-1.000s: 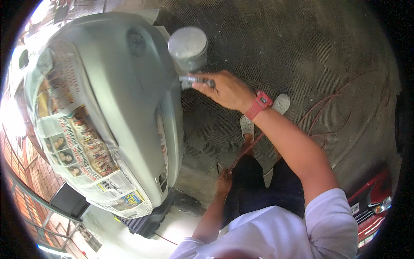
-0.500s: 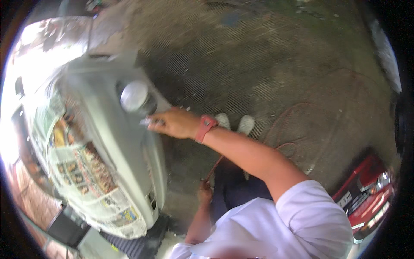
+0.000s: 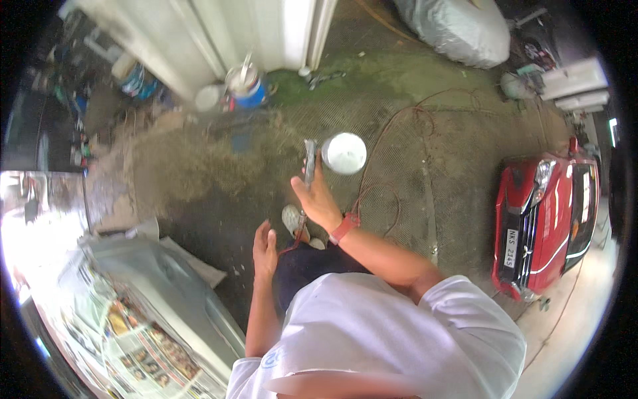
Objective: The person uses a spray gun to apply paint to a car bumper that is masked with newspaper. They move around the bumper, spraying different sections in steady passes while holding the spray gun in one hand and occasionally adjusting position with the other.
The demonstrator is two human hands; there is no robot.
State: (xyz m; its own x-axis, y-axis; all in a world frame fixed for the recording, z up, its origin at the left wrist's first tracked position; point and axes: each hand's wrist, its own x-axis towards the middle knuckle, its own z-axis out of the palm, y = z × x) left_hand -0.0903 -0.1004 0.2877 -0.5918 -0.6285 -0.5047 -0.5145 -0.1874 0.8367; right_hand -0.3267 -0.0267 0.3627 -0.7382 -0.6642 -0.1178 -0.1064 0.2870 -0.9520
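Note:
My right hand, with a red watch on its wrist, is wrapped round a spray gun. The gun's metal body points away from me. Its round cup with a white top sits just to the right of the body. Below the grip, a thin reddish hose runs down past my legs. My left hand hangs to the left, fingers loosely stretched, holding nothing that I can see. At the lower left, a grey car body is masked with newspaper and clear film.
A red car stands at the right. Hose loops lie on the ribbed floor. Far ahead are a paint bucket, pale panels and a silver-covered vehicle.
I have turned away from the grey car body, which now lies lower left. The spray gun has moved from over it to above the floor. My left hand has come up.

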